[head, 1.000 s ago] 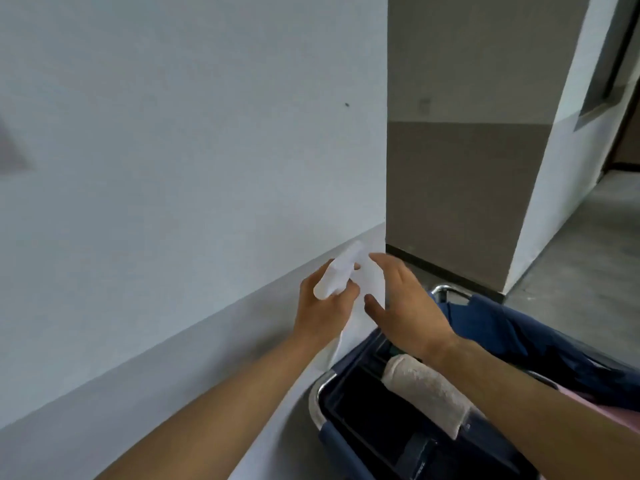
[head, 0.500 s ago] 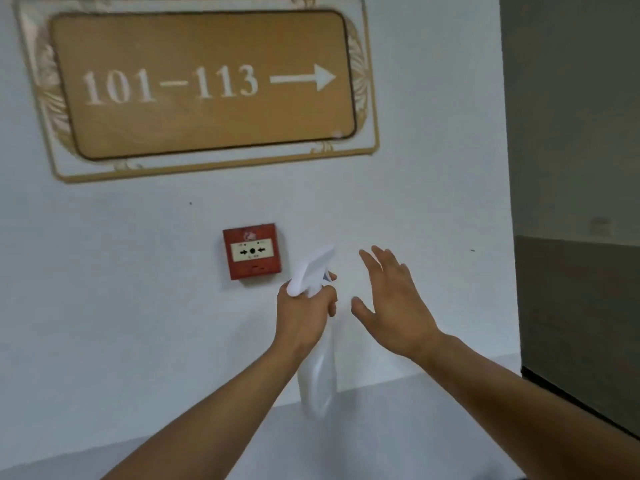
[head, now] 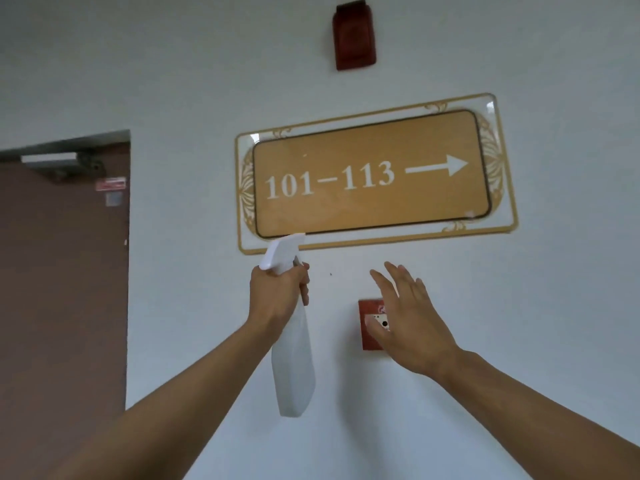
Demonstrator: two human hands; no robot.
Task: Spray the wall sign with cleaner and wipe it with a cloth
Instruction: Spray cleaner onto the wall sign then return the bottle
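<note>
One wall sign (head: 372, 174), one spray bottle (head: 293, 362), two red fire devices and one door share the white wall (head: 173, 64). The sign sits high on the wall, right of centre: a tan rounded rectangle with a dark outline, lettered "101–113" in white with an arrow pointing right, set in a clear glossy plate edged with a gold line and scrollwork. The left hand (head: 277, 299) is closed round the neck of the bottle, a finger curled at the front by the trigger; its white nozzle head overlaps the sign's lower left corner, and the translucent, smooth plastic body hangs below the fist. The right hand (head: 408, 323) holds nothing — fingers spread and flat, palm toward the wall, partly covering the square red fire call point (head: 369, 336) beneath the sign. A dark red alarm box (head: 354, 36) is mounted above the sign. The brown door (head: 62, 271), with a grey closer at its top, fills the wall's left edge. Compared with half a second ago, the view has tipped upward and swung left: the sign now lies lower and further right in frame, the bottle reaches its border, and the door and upper alarm have come into sight.
</note>
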